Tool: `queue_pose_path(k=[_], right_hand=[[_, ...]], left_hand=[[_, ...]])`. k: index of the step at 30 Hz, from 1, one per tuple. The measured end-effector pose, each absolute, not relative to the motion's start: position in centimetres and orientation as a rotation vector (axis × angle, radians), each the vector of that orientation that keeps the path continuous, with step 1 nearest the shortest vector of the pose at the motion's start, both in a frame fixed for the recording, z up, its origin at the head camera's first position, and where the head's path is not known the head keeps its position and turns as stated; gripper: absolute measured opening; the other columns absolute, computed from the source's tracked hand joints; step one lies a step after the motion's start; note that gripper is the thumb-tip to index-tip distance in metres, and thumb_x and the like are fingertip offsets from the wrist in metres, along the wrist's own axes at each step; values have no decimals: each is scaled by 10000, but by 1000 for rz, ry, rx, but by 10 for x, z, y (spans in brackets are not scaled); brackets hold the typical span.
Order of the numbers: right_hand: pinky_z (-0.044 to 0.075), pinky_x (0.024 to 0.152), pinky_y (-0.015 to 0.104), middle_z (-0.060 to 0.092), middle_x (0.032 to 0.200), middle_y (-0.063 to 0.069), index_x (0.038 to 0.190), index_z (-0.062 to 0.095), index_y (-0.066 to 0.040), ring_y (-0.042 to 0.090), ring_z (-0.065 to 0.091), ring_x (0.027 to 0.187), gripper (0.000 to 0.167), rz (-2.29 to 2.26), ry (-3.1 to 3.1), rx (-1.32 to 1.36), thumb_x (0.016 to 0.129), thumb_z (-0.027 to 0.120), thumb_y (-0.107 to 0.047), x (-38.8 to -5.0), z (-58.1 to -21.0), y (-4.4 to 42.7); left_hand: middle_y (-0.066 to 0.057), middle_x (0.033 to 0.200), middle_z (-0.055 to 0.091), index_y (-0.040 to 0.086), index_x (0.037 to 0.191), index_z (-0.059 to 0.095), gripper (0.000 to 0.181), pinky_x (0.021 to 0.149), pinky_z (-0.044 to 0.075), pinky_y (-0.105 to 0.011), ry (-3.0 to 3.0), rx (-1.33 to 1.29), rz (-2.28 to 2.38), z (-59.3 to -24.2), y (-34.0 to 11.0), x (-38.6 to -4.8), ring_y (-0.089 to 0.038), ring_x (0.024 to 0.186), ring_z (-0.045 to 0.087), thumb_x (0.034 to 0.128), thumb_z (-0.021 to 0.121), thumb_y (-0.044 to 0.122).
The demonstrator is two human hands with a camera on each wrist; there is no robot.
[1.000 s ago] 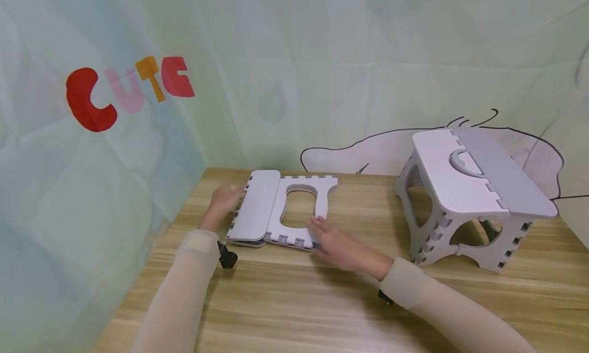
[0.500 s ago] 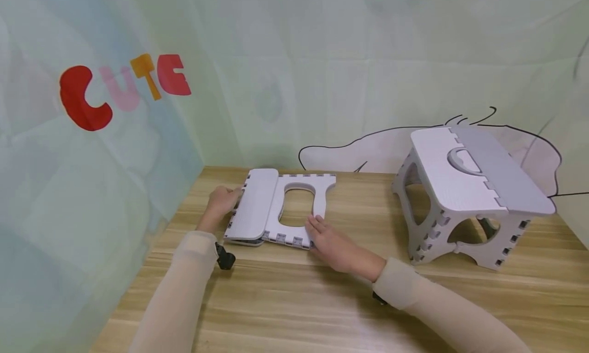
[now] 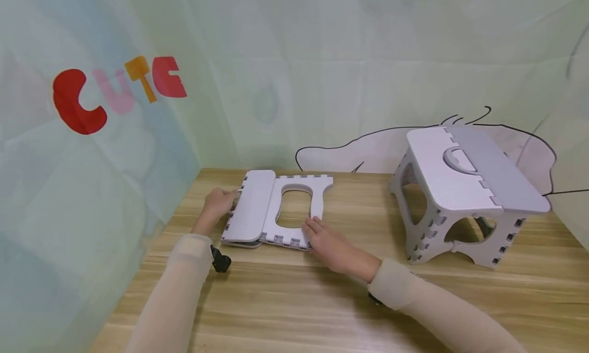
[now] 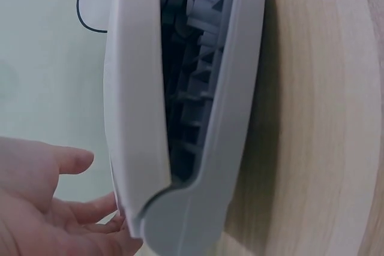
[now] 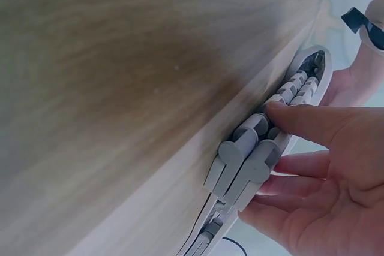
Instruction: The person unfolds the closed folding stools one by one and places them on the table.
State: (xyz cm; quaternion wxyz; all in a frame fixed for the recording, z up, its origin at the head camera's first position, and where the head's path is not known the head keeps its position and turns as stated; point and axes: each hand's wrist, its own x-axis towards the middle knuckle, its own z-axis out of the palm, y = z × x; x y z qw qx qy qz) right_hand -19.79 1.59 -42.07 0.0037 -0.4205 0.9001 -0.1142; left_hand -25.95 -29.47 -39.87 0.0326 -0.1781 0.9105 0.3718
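Observation:
A partly folded white and grey stool [image 3: 252, 205] lies flat on the table, its seat panel at the left and its cut-out leg frame [image 3: 291, 234] at the right. My left hand [image 3: 218, 203] touches the left hinged edge; in the left wrist view that hand [image 4: 51, 208] has its thumb stretched out, off the stool [image 4: 138, 88], and fingertips against the lower edge. My right hand [image 3: 331, 244] holds the leg frame's near right corner. The right wrist view shows this hand [image 5: 330, 178] with thumb on the edge joints [image 5: 246, 148] and fingers on the other side.
A second stool [image 3: 453, 181], unfolded, stands upright on the wooden table [image 3: 285, 302] at the right. A printed cloth [image 3: 276, 76] hangs behind the table and along its left side, with coloured letters on the left part.
My left hand has closed in on the stool's left edge, its fingers now against it. My right hand stays at the near corner. The whole head view has shifted slightly.

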Motion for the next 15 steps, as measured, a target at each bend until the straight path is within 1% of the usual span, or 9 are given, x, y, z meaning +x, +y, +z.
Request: queue_pose_path(k=[3, 7, 15], right_hand=[[381, 1094, 491, 420, 1463, 318, 1404, 454, 134, 455, 394, 1363, 565, -364, 2822, -1305, 957, 681, -125, -198, -420, 16], [384, 1093, 488, 431, 1457, 313, 1403, 460, 128, 448, 400, 1362, 559, -357, 2825, -1296, 953, 684, -116, -198, -420, 15], [367, 1105, 493, 433, 1458, 310, 1404, 461, 124, 448, 393, 1367, 557, -360, 2818, -1281, 951, 685, -110, -199, -420, 14]], left_hand=[[-82, 819, 530, -18, 935, 596, 416, 614, 394, -292, 2810, -538, 1137, -399, -295, -259, -201, 746, 477, 1050, 431, 346], [-70, 783, 524, 5, 872, 574, 399, 602, 380, -292, 2815, -535, 1146, -400, -296, -259, -188, 706, 456, 1045, 433, 337], [-112, 852, 575, -16, 914, 597, 393, 610, 393, -290, 2818, -537, 1150, -397, -295, -258, -196, 731, 476, 1047, 436, 317]])
